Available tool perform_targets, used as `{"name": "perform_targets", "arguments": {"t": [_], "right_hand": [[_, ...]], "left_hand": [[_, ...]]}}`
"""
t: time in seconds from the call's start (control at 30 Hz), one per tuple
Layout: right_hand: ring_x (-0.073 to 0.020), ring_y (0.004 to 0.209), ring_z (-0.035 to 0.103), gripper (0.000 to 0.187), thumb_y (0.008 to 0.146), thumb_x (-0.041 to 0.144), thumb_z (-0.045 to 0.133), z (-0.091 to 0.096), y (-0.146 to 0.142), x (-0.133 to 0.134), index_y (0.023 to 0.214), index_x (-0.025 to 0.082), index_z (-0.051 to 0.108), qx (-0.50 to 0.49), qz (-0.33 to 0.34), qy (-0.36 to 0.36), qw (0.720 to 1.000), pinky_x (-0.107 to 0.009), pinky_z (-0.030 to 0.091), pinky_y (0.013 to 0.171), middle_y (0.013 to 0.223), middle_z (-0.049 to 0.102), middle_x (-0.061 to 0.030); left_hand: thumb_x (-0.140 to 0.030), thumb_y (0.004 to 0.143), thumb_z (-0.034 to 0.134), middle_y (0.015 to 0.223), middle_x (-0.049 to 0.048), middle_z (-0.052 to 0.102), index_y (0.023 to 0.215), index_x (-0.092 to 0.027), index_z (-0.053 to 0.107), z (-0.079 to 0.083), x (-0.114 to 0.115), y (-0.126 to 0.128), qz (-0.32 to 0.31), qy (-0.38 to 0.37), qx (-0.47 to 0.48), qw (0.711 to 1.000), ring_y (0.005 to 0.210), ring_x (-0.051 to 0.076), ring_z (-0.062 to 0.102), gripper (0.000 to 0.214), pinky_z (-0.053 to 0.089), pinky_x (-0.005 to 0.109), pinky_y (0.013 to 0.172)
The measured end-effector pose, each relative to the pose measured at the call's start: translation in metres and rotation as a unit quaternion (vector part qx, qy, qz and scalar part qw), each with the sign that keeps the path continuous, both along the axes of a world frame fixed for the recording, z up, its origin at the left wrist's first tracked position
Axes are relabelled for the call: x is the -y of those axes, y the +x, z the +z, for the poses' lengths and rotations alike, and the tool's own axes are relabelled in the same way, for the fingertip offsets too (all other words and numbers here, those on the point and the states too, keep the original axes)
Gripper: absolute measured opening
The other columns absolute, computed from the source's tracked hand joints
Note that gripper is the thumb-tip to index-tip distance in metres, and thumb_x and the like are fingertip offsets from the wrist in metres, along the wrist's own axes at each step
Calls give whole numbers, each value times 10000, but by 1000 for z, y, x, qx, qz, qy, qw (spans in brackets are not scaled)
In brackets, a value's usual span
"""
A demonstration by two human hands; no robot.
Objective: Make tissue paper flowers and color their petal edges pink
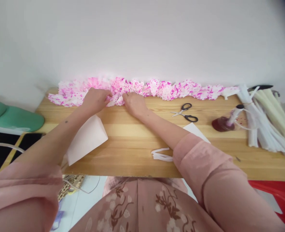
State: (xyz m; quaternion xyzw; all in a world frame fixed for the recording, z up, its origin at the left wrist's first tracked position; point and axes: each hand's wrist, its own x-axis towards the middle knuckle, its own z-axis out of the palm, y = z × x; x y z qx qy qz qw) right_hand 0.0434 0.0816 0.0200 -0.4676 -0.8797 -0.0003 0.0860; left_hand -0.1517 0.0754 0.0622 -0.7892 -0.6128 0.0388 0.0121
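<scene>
A long row of crumpled, ruffled pink-and-white pieces [166, 89], like paper or cloth, lies along the wall at the back of the wooden table. Over its left half, my left hand [97, 99] has its fingers curled and pressed together on one ruffled piece [117, 100]. My right hand [135, 102] meets the same piece from the other side, fingertips closed at its edge. Both hands are close together, and the fingertips are partly hidden. Black-handled scissors [186, 112] lie with blades spread, right of my right hand.
White paper [89, 137] lies under my left forearm, another white sheet [196, 131] by my right sleeve. White strips [162, 155] rest near the front edge. At right stand a dark red bottle [223, 124] and bundled pale strips [265, 119]; at left, a green object [19, 117] and a phone [27, 143].
</scene>
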Motion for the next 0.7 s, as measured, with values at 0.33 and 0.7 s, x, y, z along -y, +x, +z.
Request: {"name": "perform_targets", "arguments": {"t": [0.33,0.7], "right_hand": [[-263,1016,634,354,914,183,467,1,30,-11,1240,182,604,-100,-6,-46,994,-329,438,764,1167,709,-120],[-276,1114,584,385,876,170,542,-12,31,-20,1256,159,605,-138,47,-33,989,-342,437,850,1214,663,-129]], "left_hand": [[-251,888,447,952,70,774,1161,-200,715,0,2,-5,0,3,21,1000,900,269,714,386,444,350,827],[-292,896,471,949,71,767,1194,-208,708,0,2,-10,-9,9,31,999,901,268,709,389,445,353,823]]}}
